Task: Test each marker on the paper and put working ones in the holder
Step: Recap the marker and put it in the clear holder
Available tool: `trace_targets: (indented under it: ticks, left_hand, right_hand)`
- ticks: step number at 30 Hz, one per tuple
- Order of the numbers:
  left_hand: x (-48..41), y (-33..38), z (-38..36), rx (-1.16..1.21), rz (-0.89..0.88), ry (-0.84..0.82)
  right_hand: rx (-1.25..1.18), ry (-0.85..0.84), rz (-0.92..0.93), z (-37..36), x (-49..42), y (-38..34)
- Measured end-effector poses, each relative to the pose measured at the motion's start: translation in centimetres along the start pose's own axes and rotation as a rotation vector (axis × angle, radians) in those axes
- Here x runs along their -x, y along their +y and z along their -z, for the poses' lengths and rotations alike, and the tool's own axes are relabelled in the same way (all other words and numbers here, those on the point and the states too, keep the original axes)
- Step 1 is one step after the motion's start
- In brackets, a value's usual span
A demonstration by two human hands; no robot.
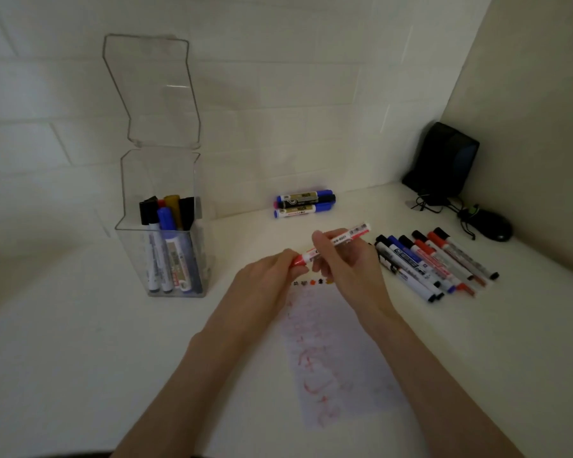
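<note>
My right hand [346, 262] grips the white barrel of a red marker [343, 238] held tilted above the paper. The fingers of my left hand [270, 276] pinch its red cap [299, 260] at the lower left end. The paper [338, 358] lies on the table beneath my hands, covered in red scribbles with a row of small coloured dots along its top edge. A clear plastic holder [176, 233] with its lid flipped up stands to the left and has several markers standing in it.
A row of several markers [434, 262] lies to the right of the paper. Three more markers [306, 203] lie stacked by the back wall. A black speaker [444, 160] and a black mouse [493, 224] with cables sit in the right corner.
</note>
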State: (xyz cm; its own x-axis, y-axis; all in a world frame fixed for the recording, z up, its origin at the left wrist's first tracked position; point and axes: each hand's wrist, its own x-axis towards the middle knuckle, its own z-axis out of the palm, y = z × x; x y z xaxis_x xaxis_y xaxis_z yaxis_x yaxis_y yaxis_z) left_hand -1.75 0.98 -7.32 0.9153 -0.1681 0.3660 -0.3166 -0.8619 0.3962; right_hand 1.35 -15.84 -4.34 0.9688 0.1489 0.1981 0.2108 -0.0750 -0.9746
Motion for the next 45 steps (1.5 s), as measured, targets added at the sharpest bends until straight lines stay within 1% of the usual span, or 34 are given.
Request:
trace_targets:
  ticks: [2, 3, 4, 6, 7, 9, 10, 11, 12, 14, 16, 18, 20, 22, 25, 29, 32, 34, 38, 40, 42, 45]
  left_hand:
    - [0.1, 0.1, 0.0, -0.034, -0.025, -0.028]
    - [0.1, 0.2, -0.1, -0.007, -0.032, -0.041]
    - [0.0, 0.5, -0.2, 0.064, -0.032, -0.056]
    - [-0.1, 0.6, 0.3, 0.289, -0.021, -0.132]
    - [0.0, 0.1, 0.9, 0.422, -0.020, -0.193]
    - [0.6, -1.6, 2.4, 0.703, 0.010, -0.307]
    - [1.2, -2.5, 2.9, 0.810, 0.030, -0.318]
    - [1.6, -3.2, 3.1, 0.854, 0.042, -0.288]
    - [2.0, -3.4, 3.1, 0.834, 0.053, -0.238]
    - [2.3, -2.9, 2.5, 0.704, 0.100, -0.152]
    - [2.2, -2.2, 1.7, 0.562, 0.150, -0.105]
    - [2.1, -2.3, 1.5, 0.393, 0.235, -0.107]
    - [2.0, -2.6, 1.7, 0.235, 0.318, -0.145]
    - [2.0, -2.5, 1.5, 0.125, 0.298, -0.197]
    - [2.2, -2.7, 1.2, 0.031, 0.219, -0.183]
    - [2.3, -3.1, 1.0, 0.032, 0.201, -0.172]
    - [2.2, -2.9, 1.1, 0.042, 0.201, -0.185]
    - [2.1, -2.9, 1.2, 0.049, 0.194, -0.196]
    - [1.9, -2.7, 1.0, 0.054, 0.168, -0.191]
    - [1.9, -2.8, 0.9, 0.050, 0.169, -0.181]
    - [1.9, -2.8, 0.9, 0.047, 0.178, -0.179]
    - [1.9, -2.9, 0.7, 0.051, 0.164, -0.176]
  right_hand:
    - [0.035, -0.001, -0.005, 0.4, -0.2, -0.1]
    - [0.050, -0.018, -0.002, 0.4, -0.1, -0.1]
    - [0.065, -0.040, 0.011, 0.4, 0.0, -0.1]
    - [0.062, -0.051, 0.015, 0.5, 0.0, -0.3]
    - [0.020, 0.008, -0.018, 1.1, -0.3, -0.5]
    - [-0.134, 0.231, -0.058, 3.5, -1.3, -1.1]
    - [-0.190, 0.326, -0.037, 4.9, -1.9, -1.2]
    - [-0.204, 0.369, -0.021, 5.7, -2.2, -1.2]
    - [-0.188, 0.349, -0.022, 5.7, -2.1, -1.1]
    - [-0.183, 0.231, -0.042, 4.0, -1.7, -0.6]
    - [-0.285, 0.195, -0.086, 2.2, -1.2, -0.5]
    - [-0.446, 0.193, -0.177, 1.3, -1.0, -0.7]
    - [-0.583, 0.140, -0.265, 0.7, -0.8, -0.4]
    - [-0.612, 0.101, -0.337, 0.2, -0.5, 0.4]
    - [-0.481, 0.147, -0.361, 0.5, -0.9, 1.0]
    - [-0.392, 0.265, -0.299, 2.4, -1.6, 0.9]
    - [-0.354, 0.304, -0.254, 3.0, -1.7, 0.5]
    - [-0.267, 0.290, -0.238, 2.6, -1.5, 0.4]
    - [0.037, 0.155, -0.244, 0.6, -1.0, 1.1]
    - [0.169, 0.100, -0.195, -0.6, -0.8, 1.9]
    - [0.239, 0.072, -0.133, -1.7, -0.5, 2.5]
    - [0.257, 0.091, -0.100, -2.4, -0.4, 3.3]
